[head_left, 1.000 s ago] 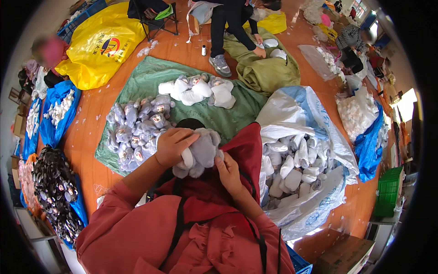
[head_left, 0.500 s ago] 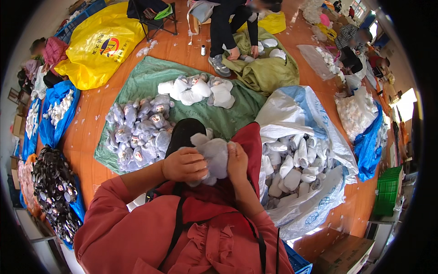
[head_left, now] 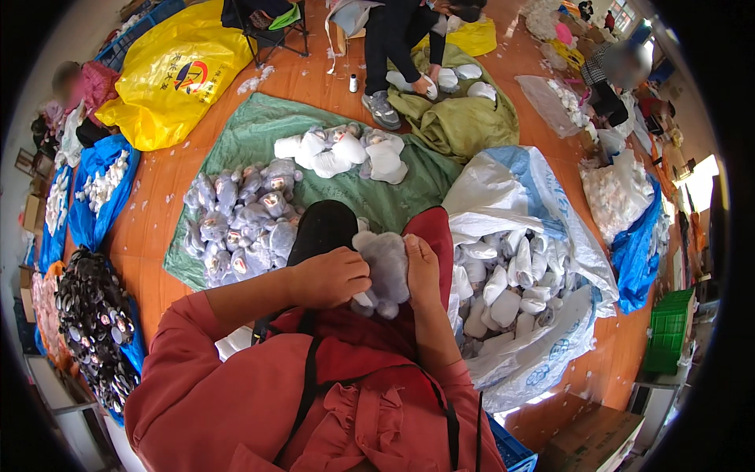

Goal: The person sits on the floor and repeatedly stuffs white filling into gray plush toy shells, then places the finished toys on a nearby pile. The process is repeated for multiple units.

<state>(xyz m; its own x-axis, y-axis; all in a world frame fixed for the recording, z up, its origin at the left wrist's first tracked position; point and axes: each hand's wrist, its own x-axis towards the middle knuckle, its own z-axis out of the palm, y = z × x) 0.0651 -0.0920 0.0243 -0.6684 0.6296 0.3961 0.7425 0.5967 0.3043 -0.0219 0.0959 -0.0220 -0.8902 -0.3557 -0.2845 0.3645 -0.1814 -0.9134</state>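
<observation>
1. While both hands work right in front of the red-clothed lap, a grey plush toy (head_left: 383,271) sits squeezed between them, just above the knees.
2. Left hand (head_left: 330,277) has its grip curled tight on the toy's left side, fingers (head_left: 355,277) pressed into the fabric.
3. Right hand (head_left: 422,271) lies flat against the toy's right side, grip closed against it with the fingers pointing up.
4. Just beyond the knees there's a green tarp (head_left: 236,141) on the orange floor, with a heap of grey stuffed toys (head_left: 240,224) on its left part and a smaller bunch of white ones (head_left: 342,152) further out.
5. To the right, an open white and blue sack (head_left: 515,185) holds lots of white unstuffed pieces (head_left: 503,287).
6. Further back, another person (head_left: 401,39) bends over an olive cloth (head_left: 464,126). A yellow bag (head_left: 177,67) lies off to the far left.
</observation>
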